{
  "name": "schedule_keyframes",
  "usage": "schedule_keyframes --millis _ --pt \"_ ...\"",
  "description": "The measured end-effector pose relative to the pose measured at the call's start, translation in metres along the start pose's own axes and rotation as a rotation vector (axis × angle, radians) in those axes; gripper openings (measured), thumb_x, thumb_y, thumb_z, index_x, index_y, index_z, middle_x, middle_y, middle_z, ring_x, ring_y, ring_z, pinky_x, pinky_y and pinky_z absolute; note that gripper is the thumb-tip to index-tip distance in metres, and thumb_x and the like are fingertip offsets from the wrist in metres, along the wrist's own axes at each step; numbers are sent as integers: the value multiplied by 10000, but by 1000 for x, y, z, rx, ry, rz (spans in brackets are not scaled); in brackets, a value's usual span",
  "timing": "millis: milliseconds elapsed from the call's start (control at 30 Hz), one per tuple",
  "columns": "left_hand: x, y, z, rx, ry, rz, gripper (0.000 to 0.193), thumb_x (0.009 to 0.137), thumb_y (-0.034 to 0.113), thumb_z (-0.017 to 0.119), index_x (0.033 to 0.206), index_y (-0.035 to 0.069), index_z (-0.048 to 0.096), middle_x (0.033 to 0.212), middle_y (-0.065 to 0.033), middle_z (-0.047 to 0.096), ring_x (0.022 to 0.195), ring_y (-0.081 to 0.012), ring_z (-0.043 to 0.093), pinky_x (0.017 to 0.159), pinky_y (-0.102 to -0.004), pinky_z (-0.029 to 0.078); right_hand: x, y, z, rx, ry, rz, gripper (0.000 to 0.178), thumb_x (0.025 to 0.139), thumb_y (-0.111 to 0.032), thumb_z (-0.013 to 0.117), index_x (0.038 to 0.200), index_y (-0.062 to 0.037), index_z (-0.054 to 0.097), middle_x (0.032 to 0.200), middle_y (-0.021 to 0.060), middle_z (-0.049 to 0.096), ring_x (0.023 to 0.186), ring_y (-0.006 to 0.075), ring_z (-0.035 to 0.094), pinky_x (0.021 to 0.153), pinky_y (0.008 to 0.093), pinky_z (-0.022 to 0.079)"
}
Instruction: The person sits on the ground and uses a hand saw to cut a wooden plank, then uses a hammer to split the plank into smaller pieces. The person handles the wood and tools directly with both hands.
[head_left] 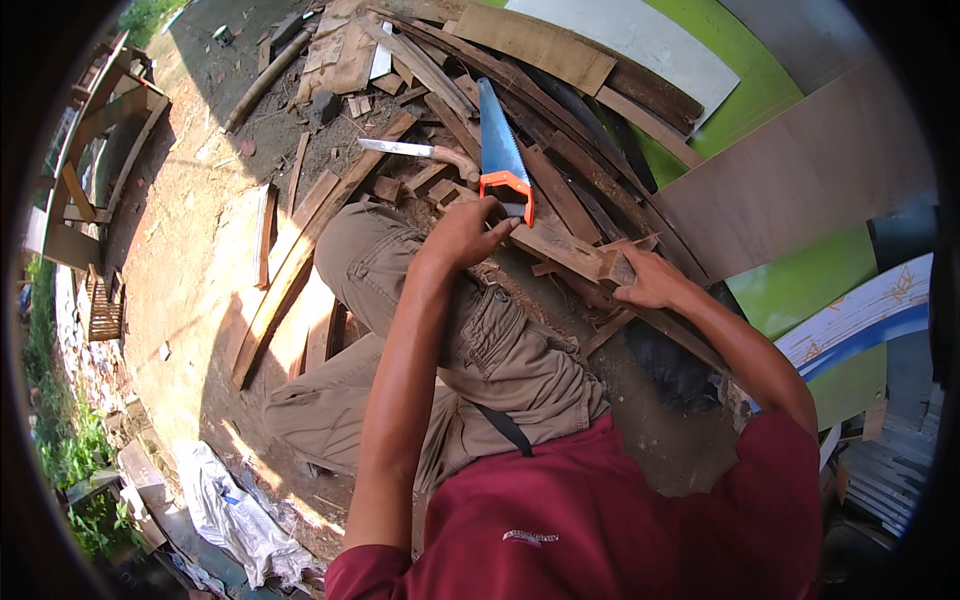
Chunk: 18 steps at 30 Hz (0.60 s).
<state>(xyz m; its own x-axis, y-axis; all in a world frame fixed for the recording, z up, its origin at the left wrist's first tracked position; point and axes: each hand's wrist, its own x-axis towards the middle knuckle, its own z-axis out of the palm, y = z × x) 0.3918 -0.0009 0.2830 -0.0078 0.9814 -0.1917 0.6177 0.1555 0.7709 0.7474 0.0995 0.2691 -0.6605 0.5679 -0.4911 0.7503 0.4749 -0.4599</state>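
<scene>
A handsaw with a blue blade [499,135] and an orange handle [507,181] points away from me over the timber. My left hand [467,235] is closed at the near end of that handle, with thumb and fingertips around its dark grip. To the right, my right hand [655,279] grips the end of a wooden plank [560,246], which runs up and left beneath the saw. Just left of the saw lies a large knife with a pale blade [396,148] and a wooden handle [458,162]. My bent knee [370,255] is beside the left forearm.
Stacked boards [590,180] and wood scraps surround the work spot. Long beams [300,260] lie left of my knee. Green and white panels [690,70] lean at the right. A wooden frame [100,150] stands far left, and a white sack [235,510] lies at lower left.
</scene>
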Motion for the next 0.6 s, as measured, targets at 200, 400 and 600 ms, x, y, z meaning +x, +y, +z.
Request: schedule_keyframes --millis 200,400,600 --pt "-5 -14 2 -22 72 26 428 959 388 693 1131 -3 701 993 -219 727 943 -357 709 831 -443 533 -3 -32 -57 -155 -77 10 668 738 -353 773 1220 40 532 1182 315 650 1115 473 625 946 502 503" --pt "-7 -5 0 -106 198 35 428 918 406 708 1014 -11 709 952 -230 731 928 -426 694 819 -489 536 28 -12 -153 -242 -276 -68 692 718 -391 808 1220 17 562 1155 286 675 1113 421 654 929 473 510" --pt "3 -10 -32 -725 827 -120 294 988 296 670 962 5 700 873 -95 729 806 -156 686 691 -332 539 80 -101 -247 -730 -385 131 856 648 -415 885 1345 -17 589 1281 190 674 1182 355 646 969 447 508"
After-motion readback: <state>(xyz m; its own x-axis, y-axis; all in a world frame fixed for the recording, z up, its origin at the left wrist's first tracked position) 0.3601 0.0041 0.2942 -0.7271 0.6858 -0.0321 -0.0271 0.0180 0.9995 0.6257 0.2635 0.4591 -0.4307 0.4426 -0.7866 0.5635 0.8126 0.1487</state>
